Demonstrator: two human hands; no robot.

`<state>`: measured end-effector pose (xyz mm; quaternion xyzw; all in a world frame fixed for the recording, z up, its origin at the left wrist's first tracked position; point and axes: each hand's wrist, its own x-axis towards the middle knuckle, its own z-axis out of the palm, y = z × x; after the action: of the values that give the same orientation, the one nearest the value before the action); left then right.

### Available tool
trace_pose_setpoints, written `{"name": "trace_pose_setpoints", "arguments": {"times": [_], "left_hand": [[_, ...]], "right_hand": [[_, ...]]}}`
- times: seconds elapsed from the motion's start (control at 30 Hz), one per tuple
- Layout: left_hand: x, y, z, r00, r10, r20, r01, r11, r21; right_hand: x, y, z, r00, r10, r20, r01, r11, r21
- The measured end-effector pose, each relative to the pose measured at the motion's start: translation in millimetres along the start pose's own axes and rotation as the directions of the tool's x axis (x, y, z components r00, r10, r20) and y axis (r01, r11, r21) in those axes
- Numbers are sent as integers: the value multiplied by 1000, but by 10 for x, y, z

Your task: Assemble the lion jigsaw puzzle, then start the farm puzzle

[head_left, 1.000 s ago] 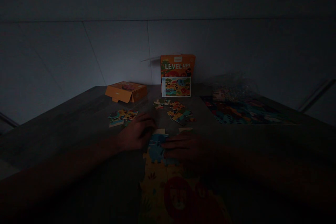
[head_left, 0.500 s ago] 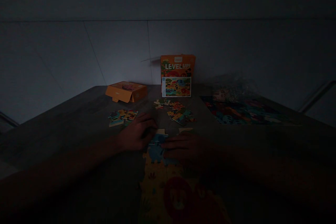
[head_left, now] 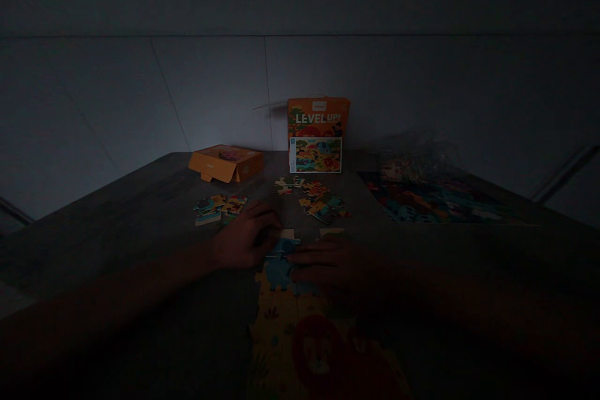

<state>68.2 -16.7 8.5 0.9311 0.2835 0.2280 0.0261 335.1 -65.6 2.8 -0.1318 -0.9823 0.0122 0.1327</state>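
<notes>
A partly joined jigsaw puzzle (head_left: 276, 319) with a red lion and a blue elephant lies in front of me in dim light. My left hand (head_left: 246, 234) is curled at its upper left, fingers and thumb closed at the edge of a blue puzzle piece (head_left: 283, 246) with the elephant's upper part. That piece sits against the elephant's body, with a thin seam between them. My right hand (head_left: 332, 261) rests flat on the puzzle, fingers stretched to the left across the elephant. Beyond its fingers a pale-edged puzzle piece (head_left: 332, 234) shows, partly hidden.
Loose puzzle pieces lie in heaps at the left (head_left: 220, 207) and beyond my hands (head_left: 321, 201). An orange box (head_left: 227, 162) lies back left. A "LEVEL UP!" box (head_left: 319, 117) stands by the wall behind a picture card (head_left: 316, 156). At right are a dark poster (head_left: 440, 203) and a clear plastic bag (head_left: 417, 159).
Both hands stay almost in place. The seam at the blue piece by my fingers looks slightly different; otherwise only a tiny shift of the view shows.
</notes>
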Motion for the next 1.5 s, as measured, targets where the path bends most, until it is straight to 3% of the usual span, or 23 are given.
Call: {"name": "trace_pose_setpoints", "arguments": {"times": [0.9,1.5], "left_hand": [[0,-3,-10,999,23,32,-22,999,-42],[-34,-23,-30,988,27,151,-17,998,-64]], "right_hand": [[4,-27,-32,999,-32,-12,31,999,-22],[27,-59,-56,999,-41,31,44,995,-88]]}}
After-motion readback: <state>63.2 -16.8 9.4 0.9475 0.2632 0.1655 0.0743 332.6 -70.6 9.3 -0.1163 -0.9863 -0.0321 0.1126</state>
